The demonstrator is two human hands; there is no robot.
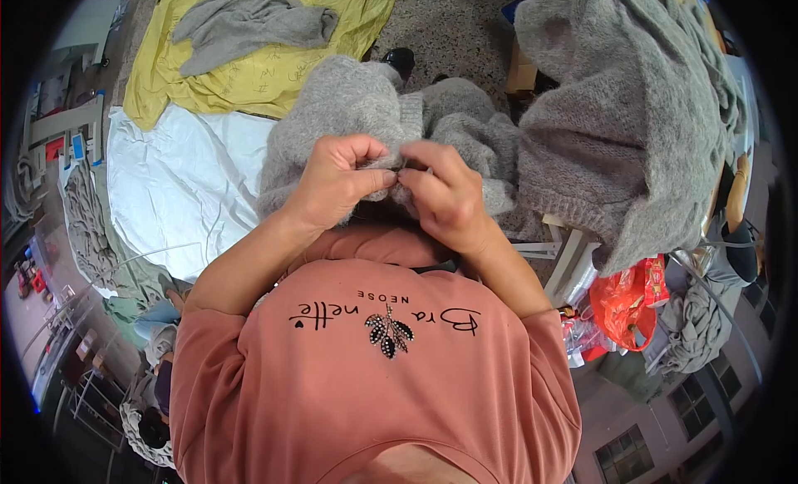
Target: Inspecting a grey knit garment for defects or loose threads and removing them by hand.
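A fuzzy grey knit garment [341,101] lies bunched across my lap, with a ribbed band [411,111] showing near its middle. My left hand [341,180] pinches the near edge of the knit between thumb and forefinger. Close beside it, my right hand [445,189] is closed on the same edge, its fingers slightly blurred. The fingertips of both hands nearly meet. Whether a needle or thread is between them is too small to tell.
More grey knitwear [615,110] is heaped at the right. A yellow cloth [249,85] bears another grey knit piece [249,27] at the far left, beside a white sheet [174,185]. A red plastic bag [619,305] sits at right. Other people are at both sides.
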